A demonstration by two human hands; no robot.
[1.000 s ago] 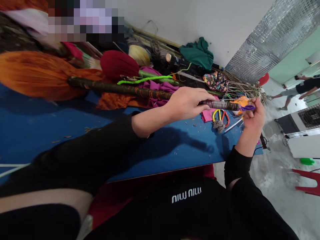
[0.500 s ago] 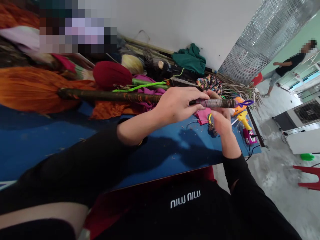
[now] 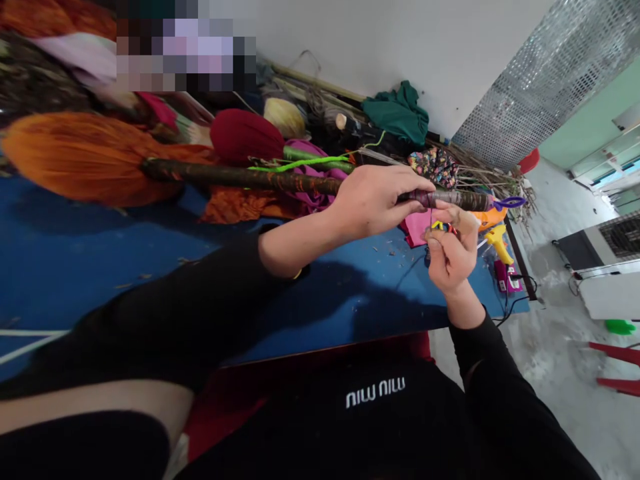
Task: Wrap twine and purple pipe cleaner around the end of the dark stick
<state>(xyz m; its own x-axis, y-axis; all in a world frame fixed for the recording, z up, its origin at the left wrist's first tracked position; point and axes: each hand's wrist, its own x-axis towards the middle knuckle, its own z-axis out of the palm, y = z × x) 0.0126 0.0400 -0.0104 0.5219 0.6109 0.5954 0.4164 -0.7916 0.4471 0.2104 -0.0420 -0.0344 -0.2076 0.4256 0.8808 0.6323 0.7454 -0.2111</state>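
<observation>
My left hand (image 3: 376, 199) is wrapped around a long dark stick (image 3: 240, 177), the handle of a broom with an orange brush head (image 3: 85, 157) at the far left. The stick's right end (image 3: 457, 199) is bound in greyish-purple wrapping and ends in a purple loop (image 3: 510, 202). My right hand (image 3: 451, 251) is just under that wrapped end, fingers pinched on a thin thread (image 3: 431, 219) that runs up to the stick. Both arms are in black sleeves above a blue table (image 3: 100, 253).
A yellow glue gun (image 3: 497, 242) and pink cloth (image 3: 417, 227) lie on the table's right end. Behind the stick are a dark red brush head (image 3: 245, 135), green and purple stems, green cloth (image 3: 397, 113) and twigs (image 3: 480, 175) along the wall. Red stool legs (image 3: 617, 367) stand on the floor at right.
My right hand has come back from the stick's tip to under its wrapped end and now pinches a thread. A person seen at far right is out of view.
</observation>
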